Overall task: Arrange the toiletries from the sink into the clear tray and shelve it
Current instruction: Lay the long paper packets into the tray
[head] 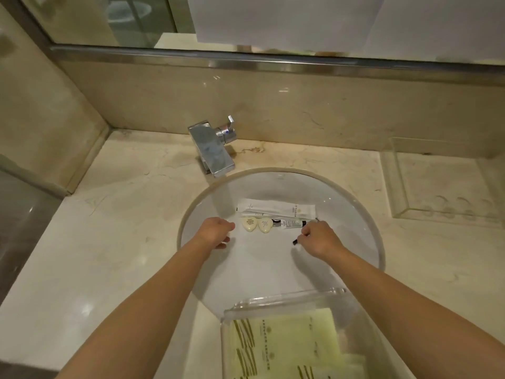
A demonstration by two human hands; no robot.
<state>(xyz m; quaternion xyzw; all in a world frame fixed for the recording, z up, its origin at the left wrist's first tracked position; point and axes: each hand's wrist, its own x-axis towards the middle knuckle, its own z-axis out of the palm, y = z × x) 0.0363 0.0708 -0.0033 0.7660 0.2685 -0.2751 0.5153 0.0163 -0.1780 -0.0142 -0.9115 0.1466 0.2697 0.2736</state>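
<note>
head view, nearest first: a clear tray (284,302) sits on the tabletop (109,255) at the sink's near edge, between the two forearms, with pale green printed packets (284,346) lying flat inside it. beyond it both hands reach into the white sink (363,242). the left hand (216,232) hovers with fingers loosely curled and holds nothing. the right hand (318,237) pinches a small dark-tipped item (295,242); what it is cannot be told. between the hands lie two heart-shaped soaps (257,224) side by side, and a small tube (292,223) lies just beyond the right hand's fingertips. farther on, touching the tube, are long white sachets (276,209). past the sink stands a chrome faucet (213,149), and far right of the right hand is another clear tray (396,187) against the wall.
</note>
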